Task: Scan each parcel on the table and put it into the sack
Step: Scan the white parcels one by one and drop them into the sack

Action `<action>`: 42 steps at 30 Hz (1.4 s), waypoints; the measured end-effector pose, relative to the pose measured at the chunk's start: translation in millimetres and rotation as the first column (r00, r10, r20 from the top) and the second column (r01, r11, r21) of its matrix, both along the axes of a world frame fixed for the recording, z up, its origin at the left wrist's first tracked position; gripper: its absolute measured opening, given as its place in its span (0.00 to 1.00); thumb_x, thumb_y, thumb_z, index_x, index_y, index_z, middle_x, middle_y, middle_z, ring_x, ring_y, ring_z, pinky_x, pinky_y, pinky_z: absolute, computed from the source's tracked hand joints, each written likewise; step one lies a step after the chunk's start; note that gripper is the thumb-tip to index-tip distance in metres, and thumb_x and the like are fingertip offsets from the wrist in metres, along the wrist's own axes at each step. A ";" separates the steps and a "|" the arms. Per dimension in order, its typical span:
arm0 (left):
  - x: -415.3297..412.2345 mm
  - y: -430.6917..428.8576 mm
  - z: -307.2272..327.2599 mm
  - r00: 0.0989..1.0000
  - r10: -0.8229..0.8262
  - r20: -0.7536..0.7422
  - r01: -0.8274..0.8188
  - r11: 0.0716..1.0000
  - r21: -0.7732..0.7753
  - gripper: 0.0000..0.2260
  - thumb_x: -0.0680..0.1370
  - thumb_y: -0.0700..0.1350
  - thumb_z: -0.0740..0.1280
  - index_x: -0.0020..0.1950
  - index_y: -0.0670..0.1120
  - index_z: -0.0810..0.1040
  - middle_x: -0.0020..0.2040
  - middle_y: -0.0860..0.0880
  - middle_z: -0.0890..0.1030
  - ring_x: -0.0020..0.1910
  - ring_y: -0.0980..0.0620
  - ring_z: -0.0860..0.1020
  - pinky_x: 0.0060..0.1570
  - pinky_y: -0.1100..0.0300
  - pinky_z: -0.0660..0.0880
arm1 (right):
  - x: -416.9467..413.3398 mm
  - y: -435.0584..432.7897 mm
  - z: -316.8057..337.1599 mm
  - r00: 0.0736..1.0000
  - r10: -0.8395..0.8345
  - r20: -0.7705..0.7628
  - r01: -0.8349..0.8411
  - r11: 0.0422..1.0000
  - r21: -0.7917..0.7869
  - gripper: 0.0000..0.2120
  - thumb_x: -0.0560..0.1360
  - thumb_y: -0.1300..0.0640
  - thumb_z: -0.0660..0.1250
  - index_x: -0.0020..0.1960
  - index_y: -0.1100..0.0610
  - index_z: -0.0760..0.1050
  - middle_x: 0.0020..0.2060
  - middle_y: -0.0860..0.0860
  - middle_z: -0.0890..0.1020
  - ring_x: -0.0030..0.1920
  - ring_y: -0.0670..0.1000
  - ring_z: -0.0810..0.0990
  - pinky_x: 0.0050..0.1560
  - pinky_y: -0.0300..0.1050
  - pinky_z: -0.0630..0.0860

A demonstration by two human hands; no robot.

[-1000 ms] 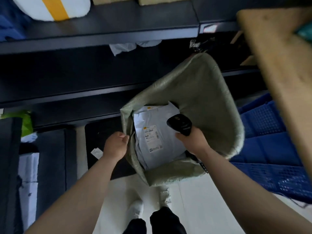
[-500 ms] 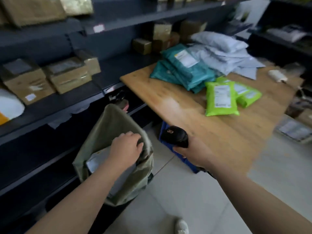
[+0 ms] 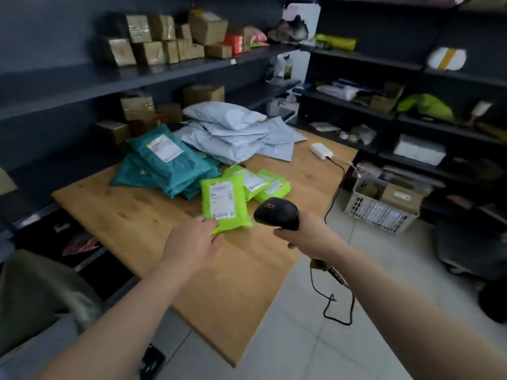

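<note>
**Left hand** (image 3: 192, 242): reaches across the near part of the surface (image 3: 131, 215) to the nearest green parcel (image 3: 223, 201), fingertips (image 3: 210, 221) at its near left corner. Blurred there, so cannot tell whether pinching the corner or merely touching it.

**Green parcel:** lies flat and label-up directly ahead of the left hand, long axis running away from it and leaning slightly to the right.

**Right hand** (image 3: 307, 237): wraps firmly round the handle of the black scanner (image 3: 275, 212), scanner head just right of the parcel's near end and apart from it. Cable (image 3: 329, 305) hanging below the wrist toward the floor.

**Nearer of the two:** the left hand, already at the parcel. Best placed, in judgement, for lifting or steadying it, with the scanner to be swung leftward onto the label.

**Further parcels:** more green ones (image 3: 263, 185) just beyond the scanner; teal stack (image 3: 167, 160) and pale grey heap (image 3: 230, 127) farther beyond the left hand.

**Sack** (image 3: 35, 292): low, left of the left forearm, beside the surface.
</note>
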State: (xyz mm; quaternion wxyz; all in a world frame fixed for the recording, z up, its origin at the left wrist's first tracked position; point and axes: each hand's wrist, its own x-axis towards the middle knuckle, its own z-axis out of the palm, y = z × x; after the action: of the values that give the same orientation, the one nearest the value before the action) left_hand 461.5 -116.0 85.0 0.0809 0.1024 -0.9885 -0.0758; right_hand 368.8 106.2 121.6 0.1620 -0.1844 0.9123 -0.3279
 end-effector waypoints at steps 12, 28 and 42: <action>-206.6 63.6 6.7 0.998 0.059 -0.026 -0.060 0.998 -0.033 0.17 0.79 0.56 0.60 0.66 0.52 0.74 0.60 0.50 0.77 0.58 0.46 0.76 0.50 0.53 0.72 | -230.8 69.6 11.3 0.999 -0.043 -0.006 0.043 0.998 -0.047 0.11 0.74 0.50 0.70 0.54 0.52 0.75 0.38 0.51 0.82 0.39 0.50 0.84 0.31 0.40 0.73; -519.8 39.3 -6.6 0.982 0.186 0.035 -0.189 0.979 0.082 0.13 0.77 0.52 0.61 0.57 0.47 0.77 0.54 0.47 0.79 0.56 0.44 0.76 0.51 0.51 0.73 | -560.1 26.7 13.5 0.999 -0.040 0.000 0.040 0.995 -0.093 0.08 0.76 0.54 0.70 0.42 0.46 0.71 0.40 0.50 0.82 0.39 0.50 0.83 0.33 0.42 0.73; -685.0 54.3 -112.9 0.854 0.439 0.277 -0.502 0.836 0.221 0.21 0.81 0.53 0.59 0.73 0.47 0.66 0.62 0.42 0.76 0.60 0.43 0.75 0.57 0.49 0.74 | -800.3 -13.8 -94.5 0.945 0.074 0.318 -0.037 0.992 -0.119 0.09 0.69 0.45 0.72 0.44 0.45 0.74 0.37 0.52 0.81 0.37 0.53 0.81 0.44 0.54 0.80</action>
State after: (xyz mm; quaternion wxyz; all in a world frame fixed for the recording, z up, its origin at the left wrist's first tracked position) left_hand -223.4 -61.6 -27.9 -0.0260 0.3617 -0.9136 -0.1838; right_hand -431.5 92.4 27.2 0.3073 -0.1628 0.8483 -0.3993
